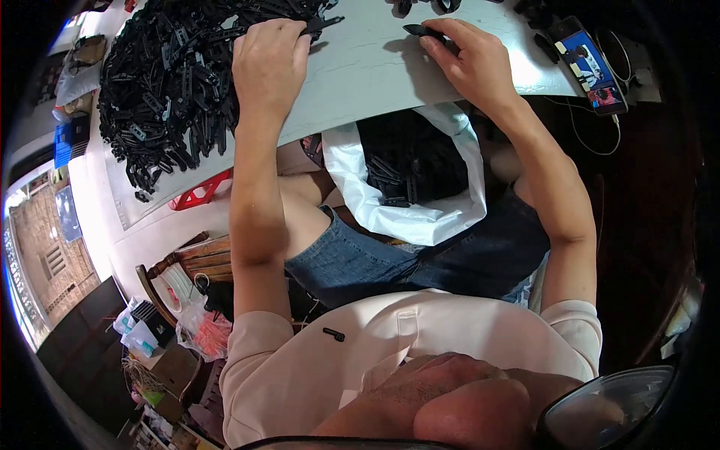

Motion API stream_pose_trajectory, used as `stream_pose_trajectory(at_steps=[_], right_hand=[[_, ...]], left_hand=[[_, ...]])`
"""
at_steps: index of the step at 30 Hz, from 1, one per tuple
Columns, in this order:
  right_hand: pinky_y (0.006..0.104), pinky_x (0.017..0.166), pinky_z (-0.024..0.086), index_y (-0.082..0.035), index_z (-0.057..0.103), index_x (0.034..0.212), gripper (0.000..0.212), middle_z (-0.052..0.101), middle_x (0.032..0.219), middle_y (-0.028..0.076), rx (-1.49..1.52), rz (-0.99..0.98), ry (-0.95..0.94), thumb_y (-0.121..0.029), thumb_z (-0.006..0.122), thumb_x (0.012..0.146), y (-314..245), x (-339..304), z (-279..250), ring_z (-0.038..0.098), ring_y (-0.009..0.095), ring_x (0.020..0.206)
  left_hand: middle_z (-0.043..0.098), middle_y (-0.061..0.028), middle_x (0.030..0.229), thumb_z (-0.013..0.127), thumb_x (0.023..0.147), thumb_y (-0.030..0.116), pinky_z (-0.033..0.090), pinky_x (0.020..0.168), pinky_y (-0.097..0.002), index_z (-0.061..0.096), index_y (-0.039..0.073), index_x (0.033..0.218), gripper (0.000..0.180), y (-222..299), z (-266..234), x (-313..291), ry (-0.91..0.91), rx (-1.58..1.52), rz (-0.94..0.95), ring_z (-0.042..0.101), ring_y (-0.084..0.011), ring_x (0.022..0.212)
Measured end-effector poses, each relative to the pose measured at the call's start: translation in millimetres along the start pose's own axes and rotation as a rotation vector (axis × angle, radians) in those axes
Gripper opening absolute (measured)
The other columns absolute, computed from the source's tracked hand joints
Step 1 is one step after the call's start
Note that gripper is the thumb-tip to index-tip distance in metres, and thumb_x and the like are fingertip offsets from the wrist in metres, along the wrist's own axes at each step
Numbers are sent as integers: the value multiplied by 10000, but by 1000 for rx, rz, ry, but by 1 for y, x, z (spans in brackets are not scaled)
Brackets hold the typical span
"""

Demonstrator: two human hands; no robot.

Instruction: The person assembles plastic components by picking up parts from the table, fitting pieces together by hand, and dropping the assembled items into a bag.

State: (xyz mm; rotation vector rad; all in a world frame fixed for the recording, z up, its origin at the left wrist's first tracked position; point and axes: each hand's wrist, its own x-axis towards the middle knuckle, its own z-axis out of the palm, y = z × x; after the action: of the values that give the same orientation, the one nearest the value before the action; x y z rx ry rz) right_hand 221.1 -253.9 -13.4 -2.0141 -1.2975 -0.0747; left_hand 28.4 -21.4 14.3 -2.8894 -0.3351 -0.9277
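Observation:
My left hand (270, 67) is at the table's left side, beside a big heap of slim black plastic pieces (176, 90). Its fingers are curled, closed on a black plastic piece (324, 25) whose narrow end sticks out to the right. My right hand (476, 64) rests over the table to the right, thumb and fingers pinching a black pointed piece (415, 30) with the tip toward the left. The rest of that piece is hidden by the fingers. Bare white tabletop lies between both hands.
Below the table edge, an open white sack (352, 184) between my legs holds more black pieces (409, 169). A phone (592, 67) with a lit screen and a cable lies at the right. Dark items (424, 6) sit at the far edge. A red stool (201, 191) stands under the table.

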Motion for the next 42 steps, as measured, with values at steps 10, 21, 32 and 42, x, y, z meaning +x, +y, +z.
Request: stream_pose_trajectory(at_steps=[10,21,32,42], right_hand=[[378,726,568,-93,707,1203,264,715,1031,105,191,-138,-70,-225,678,976,-15,-7,4,704,295,803],[376,756,583,-90,720,1180,256,746,1045,115,270,-192,-128,-204,725,951,-22,-10,5,735,295,854],[361,751,591,-82,718,1177,263,752,1043,116,281,-168,-151,-216,733,951,-27,-12,3,745,273,857],[270,658,553,-25,717,1129,284,742,881,64,734,153,-231,-235,773,947,-27,-16,5,678,104,746]], left_hand=[[654,-239,1020,619,931,210,505,821,-512,551,-1,1093,275,47,-18,2,-207,-494,-315,640,-462,926],[640,-224,955,601,1003,294,493,780,-508,587,-8,1082,313,53,-16,2,-363,-572,-295,633,-463,900],[678,-224,875,583,1021,227,515,716,-464,597,1,1132,252,66,-17,7,-138,-599,-328,676,-416,786],[668,-162,910,585,1042,301,505,772,-367,644,-24,1191,362,75,-14,0,-487,-1049,-491,630,-288,811]])
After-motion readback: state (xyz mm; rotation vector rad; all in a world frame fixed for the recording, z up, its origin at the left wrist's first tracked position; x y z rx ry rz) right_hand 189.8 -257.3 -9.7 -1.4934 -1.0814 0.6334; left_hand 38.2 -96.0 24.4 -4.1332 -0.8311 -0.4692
